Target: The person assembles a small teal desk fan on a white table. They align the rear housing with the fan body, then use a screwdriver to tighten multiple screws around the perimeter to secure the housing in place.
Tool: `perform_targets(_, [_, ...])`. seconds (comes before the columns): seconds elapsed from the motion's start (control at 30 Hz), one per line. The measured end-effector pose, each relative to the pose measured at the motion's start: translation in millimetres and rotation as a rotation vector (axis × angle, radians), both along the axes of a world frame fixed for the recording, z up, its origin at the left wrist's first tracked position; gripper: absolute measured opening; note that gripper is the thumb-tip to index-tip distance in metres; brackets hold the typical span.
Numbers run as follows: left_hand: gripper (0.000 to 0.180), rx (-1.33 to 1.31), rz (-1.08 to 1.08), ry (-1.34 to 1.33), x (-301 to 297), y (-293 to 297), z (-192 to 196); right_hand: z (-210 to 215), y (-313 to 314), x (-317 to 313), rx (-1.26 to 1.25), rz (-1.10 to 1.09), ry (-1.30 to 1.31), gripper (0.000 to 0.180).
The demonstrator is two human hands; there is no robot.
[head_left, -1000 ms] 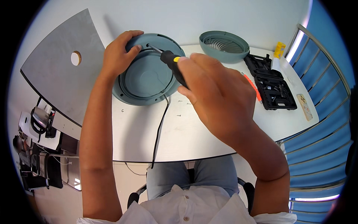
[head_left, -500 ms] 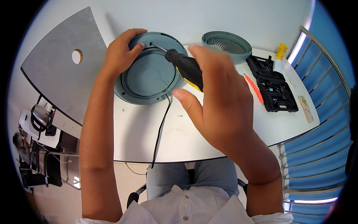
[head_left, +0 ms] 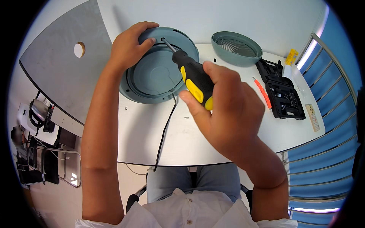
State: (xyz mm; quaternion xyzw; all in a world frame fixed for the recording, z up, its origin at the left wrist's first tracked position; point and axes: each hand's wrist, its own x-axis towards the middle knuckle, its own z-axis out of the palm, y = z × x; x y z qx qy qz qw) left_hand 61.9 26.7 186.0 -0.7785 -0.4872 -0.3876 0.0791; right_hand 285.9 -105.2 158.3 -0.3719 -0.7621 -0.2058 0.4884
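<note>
A round grey-green plastic housing stands tilted on the table, with holes along its rim and a black cord running from its lower edge. My left hand grips the upper left rim, thumb on the face, fingers behind. In my right hand is a black and yellow screwdriver, its handle between thumb and fingers. The screwdriver's tip sits at a hole near the top of the rim; whether a screw is inside cannot be seen. A small screw lies on the table below the housing.
A second grey-green round part with a ribbed inside lies at the back. To the right are an orange-red flexible shaft, a black tool case, a yellow item and a remote-like strip. A grey panel stands left.
My right hand has closed in around the screwdriver handle, and the handle's end has swung slightly toward me. My left hand keeps its hold on the rim; the whole view has shifted a little.
</note>
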Motion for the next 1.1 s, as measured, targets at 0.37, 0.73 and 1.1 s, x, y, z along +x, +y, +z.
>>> perform_targets(0.37, [0.034,-0.018,0.023,0.013,5,-4,4,-20,4,-14,-0.016,0.052,0.349,0.050])
perform_targets(0.73, [0.038,0.381,0.045,0.263,8,-9,8,17,-14,97,-0.332,0.278,0.866,0.030])
perform_targets(1.1, [0.021,-0.306,-0.219,0.220,57,-87,-128,-63,123,195,-0.682,0.909,1.313,0.031])
